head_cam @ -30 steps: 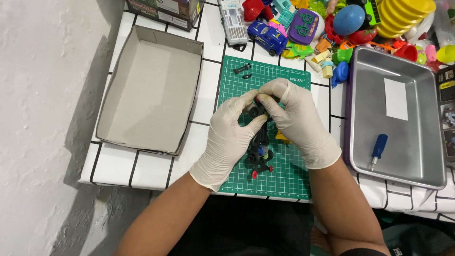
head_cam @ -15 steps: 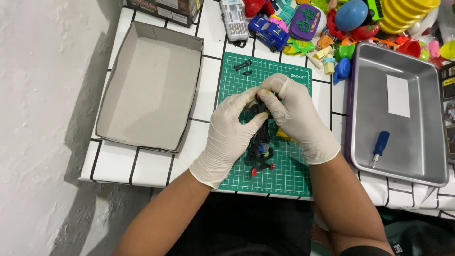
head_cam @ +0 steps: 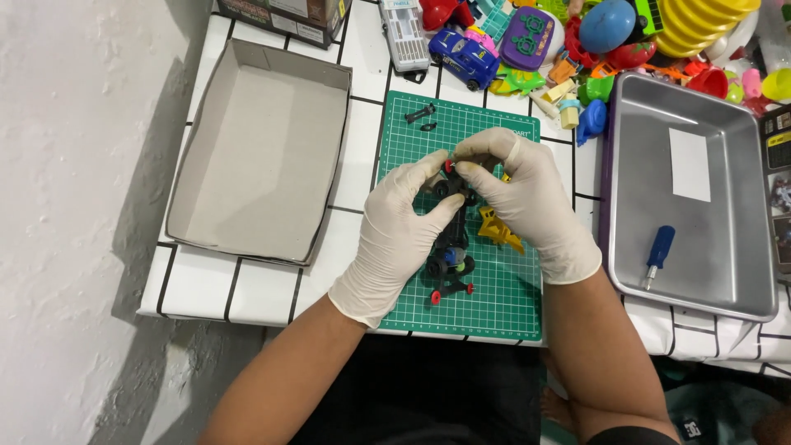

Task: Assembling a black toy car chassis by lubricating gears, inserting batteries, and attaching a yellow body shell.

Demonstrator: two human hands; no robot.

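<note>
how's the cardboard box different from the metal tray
The cardboard box is grey-brown card with nothing in it; the metal tray is shiny steel and holds a blue-handled screwdriver and a white paper slip. The box lies left of the green cutting mat, the tray to its right. Both are shallow, open-topped rectangles on the tiled table.

Home hobby bench, tiled table (head_cam: pixel 354 177), green cutting mat (head_cam: pixel 494 280), toy pile (head_cam: pixel 577 41), metal tray (head_cam: pixel 700 272)

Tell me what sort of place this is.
Probably a home hobby or toy-repair bench: a white tiled table carries a green cutting mat, a heap of plastic toys and a metal tray holding a blue screwdriver.
</note>
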